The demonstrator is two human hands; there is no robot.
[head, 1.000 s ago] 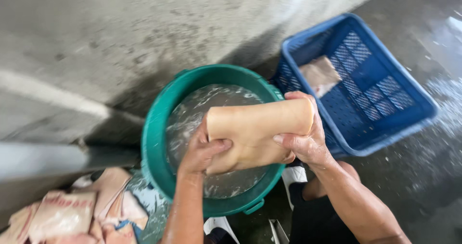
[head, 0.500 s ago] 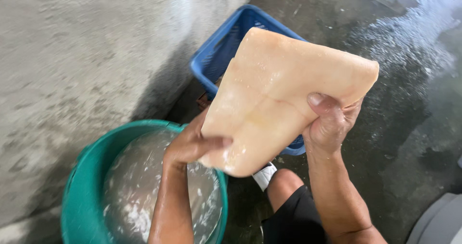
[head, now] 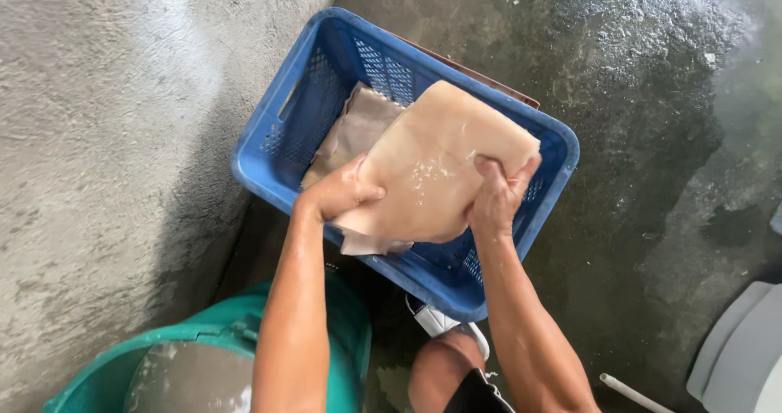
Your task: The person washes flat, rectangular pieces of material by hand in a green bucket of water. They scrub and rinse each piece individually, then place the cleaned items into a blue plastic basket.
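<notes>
Hands grip one wet pale slab (head: 432,169) above blue crate (head: 538,217): left hand (head: 342,191) clamped on near left edge, right hand (head: 497,197) clamped on right edge, fingers curled over top. Slab tilted, not yet laid down. One similar piece (head: 354,132) already lies inside crate. Green tub (head: 204,364) with cloudy water sits near, beside concrete wall (head: 106,136). Wet floor (head: 652,136) around.

No packages, labels, signs or screens are showing in the head view; no printed surface is appearing anywhere.
</notes>
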